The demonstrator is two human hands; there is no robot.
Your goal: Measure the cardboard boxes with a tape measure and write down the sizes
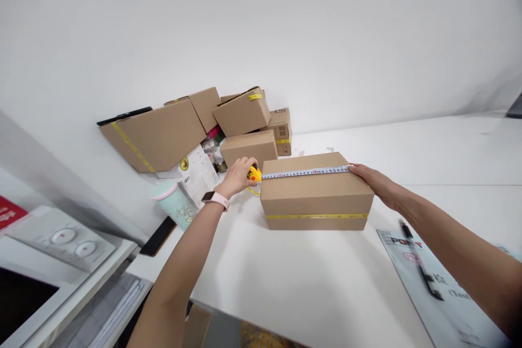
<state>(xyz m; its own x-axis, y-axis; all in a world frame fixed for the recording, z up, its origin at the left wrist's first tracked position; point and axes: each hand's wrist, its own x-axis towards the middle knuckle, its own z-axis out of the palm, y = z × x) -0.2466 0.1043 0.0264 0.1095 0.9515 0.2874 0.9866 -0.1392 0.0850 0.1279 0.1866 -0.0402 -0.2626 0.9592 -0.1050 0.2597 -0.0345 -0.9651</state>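
Observation:
A brown cardboard box (318,196) lies on the white table (302,272), a yellow tape strip running along its front side. Over its top stretches the pale blade of a tape measure (255,174). My left hand (238,175), with a pink-banded watch on its wrist, grips the yellow case at the box's left edge. At the right end, my right hand (373,180) pinches the blade's end against the top edge of the box; its fingertips are partly hidden. The blade lies roughly straight between both hands.
Several cardboard boxes (244,114) are stacked at the back left, by the wall. A mint tumbler (175,204) and a phone-like dark object (158,236) are left of my left arm. On the right, a black pen (424,269) lies on a printed sheet (399,261). A microwave (65,244) stands lower left.

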